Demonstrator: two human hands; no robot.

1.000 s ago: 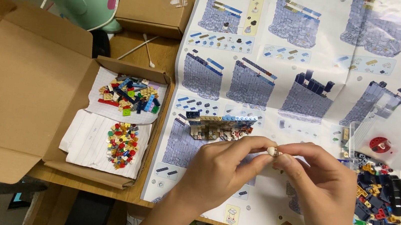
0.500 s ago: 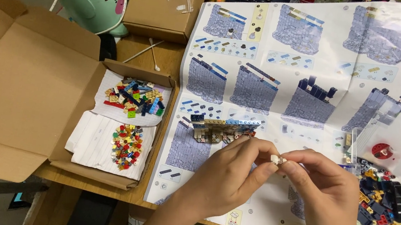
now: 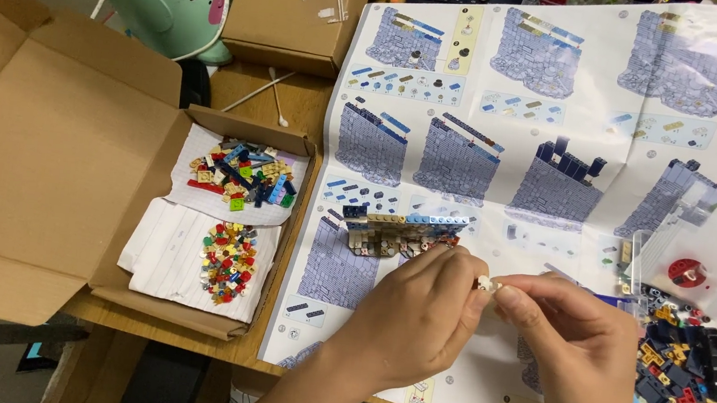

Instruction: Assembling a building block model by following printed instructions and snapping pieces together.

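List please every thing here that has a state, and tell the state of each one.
Small pale brick: pinched between left hand and right hand.
Cardboard box: flaps open.
Instruction sheet: unfolded flat.
Partly built model: unfinished, lying on the sheet.
Clear plastic tray: lid raised.

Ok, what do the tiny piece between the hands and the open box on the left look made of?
The tiny piece, pinched between left hand and right hand, looks like pale, smooth hard plastic, though too small to be sure. The open box is brown corrugated cardboard: matte, with creased flaps.
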